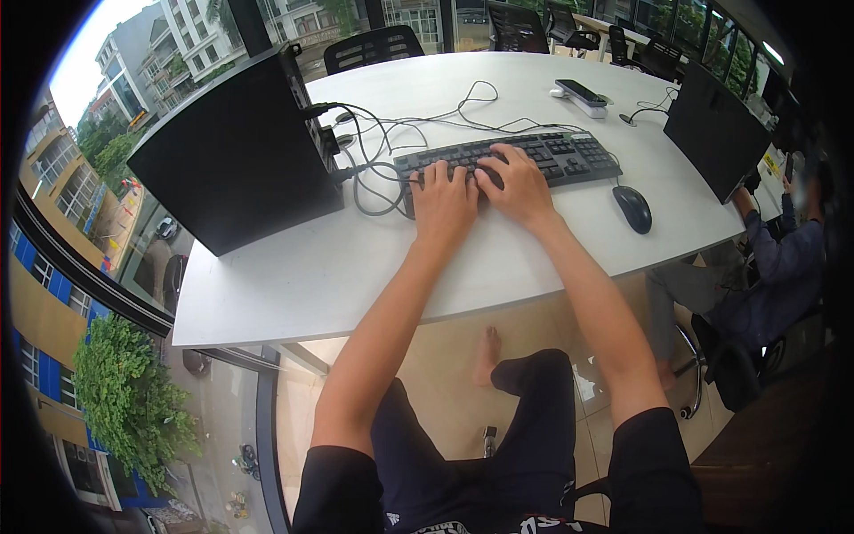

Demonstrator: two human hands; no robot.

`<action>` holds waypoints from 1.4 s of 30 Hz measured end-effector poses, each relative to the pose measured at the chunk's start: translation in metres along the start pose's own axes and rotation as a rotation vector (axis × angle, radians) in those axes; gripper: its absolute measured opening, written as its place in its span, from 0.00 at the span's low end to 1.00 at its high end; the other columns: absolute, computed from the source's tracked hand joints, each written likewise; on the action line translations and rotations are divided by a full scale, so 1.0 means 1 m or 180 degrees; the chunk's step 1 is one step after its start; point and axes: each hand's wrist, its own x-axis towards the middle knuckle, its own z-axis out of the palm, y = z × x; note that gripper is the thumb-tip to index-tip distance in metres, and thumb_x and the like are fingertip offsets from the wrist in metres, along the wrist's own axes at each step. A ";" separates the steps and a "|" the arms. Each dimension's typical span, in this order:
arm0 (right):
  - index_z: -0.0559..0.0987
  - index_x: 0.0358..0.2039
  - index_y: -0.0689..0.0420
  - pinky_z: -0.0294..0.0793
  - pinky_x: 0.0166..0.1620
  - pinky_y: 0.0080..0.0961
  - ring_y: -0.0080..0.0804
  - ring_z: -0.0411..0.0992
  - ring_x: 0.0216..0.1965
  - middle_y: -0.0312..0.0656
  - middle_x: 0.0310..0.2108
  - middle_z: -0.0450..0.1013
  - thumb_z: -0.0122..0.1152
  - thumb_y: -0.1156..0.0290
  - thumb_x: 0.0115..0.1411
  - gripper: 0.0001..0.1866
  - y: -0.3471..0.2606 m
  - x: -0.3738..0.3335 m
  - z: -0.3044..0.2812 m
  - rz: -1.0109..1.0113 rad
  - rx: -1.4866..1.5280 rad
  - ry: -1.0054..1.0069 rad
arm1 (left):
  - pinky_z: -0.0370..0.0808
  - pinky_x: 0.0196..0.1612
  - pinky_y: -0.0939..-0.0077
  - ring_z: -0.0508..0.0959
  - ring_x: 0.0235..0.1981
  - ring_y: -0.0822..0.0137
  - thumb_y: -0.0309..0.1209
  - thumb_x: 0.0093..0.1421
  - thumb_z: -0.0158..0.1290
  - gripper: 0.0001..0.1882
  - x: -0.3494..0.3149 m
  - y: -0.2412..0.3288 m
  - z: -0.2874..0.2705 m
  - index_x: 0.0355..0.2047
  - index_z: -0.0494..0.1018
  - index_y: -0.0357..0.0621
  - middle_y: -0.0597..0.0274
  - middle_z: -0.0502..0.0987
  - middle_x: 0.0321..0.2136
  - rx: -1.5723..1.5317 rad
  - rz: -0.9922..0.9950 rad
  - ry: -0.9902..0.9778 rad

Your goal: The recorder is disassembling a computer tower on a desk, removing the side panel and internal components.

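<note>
A black keyboard [556, 158] lies on the white table, slightly slanted. My left hand [443, 203] rests over its left end, fingers spread on the keys. Beside it my right hand [519, 187] lies over the middle keys, its fingers curved and apart, the thumb near the left hand. Neither hand grips anything. Right of the keyboard sits a black computer mouse [632, 209], which no hand touches. The keys under my fingers are hidden.
A black computer case [240, 151] with plugged-in cables stands at the left. Loose black cables [463, 109] run behind the keyboard. A phone [581, 92] rests on a white box at the back. A second black case [717, 132] stands at the right, near a seated person [783, 258].
</note>
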 end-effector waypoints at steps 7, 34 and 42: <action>0.80 0.53 0.60 0.67 0.62 0.45 0.48 0.67 0.63 0.52 0.60 0.71 0.64 0.58 0.61 0.25 -0.002 0.000 -0.001 -0.0100 -0.0221 0.0021 | 0.64 0.60 0.50 0.73 0.53 0.54 0.40 0.66 0.54 0.15 0.003 0.000 0.000 0.47 0.79 0.44 0.55 0.77 0.48 0.0056 -0.0049 0.0105; 0.86 0.37 0.57 0.74 0.52 0.36 0.40 0.76 0.47 0.40 0.43 0.78 0.65 0.65 0.58 0.11 -0.001 0.001 -0.003 -0.0125 0.0119 0.0086 | 0.64 0.60 0.54 0.76 0.51 0.55 0.37 0.66 0.54 0.14 0.003 -0.003 0.000 0.43 0.81 0.41 0.55 0.80 0.45 0.0032 0.0073 0.0173; 0.86 0.37 0.57 0.73 0.51 0.36 0.38 0.75 0.46 0.40 0.42 0.78 0.64 0.67 0.58 0.10 0.003 0.001 -0.001 -0.0277 -0.0025 0.0272 | 0.63 0.60 0.54 0.74 0.52 0.56 0.36 0.65 0.55 0.13 0.004 0.000 -0.002 0.44 0.81 0.43 0.57 0.79 0.46 0.0073 -0.0018 -0.0072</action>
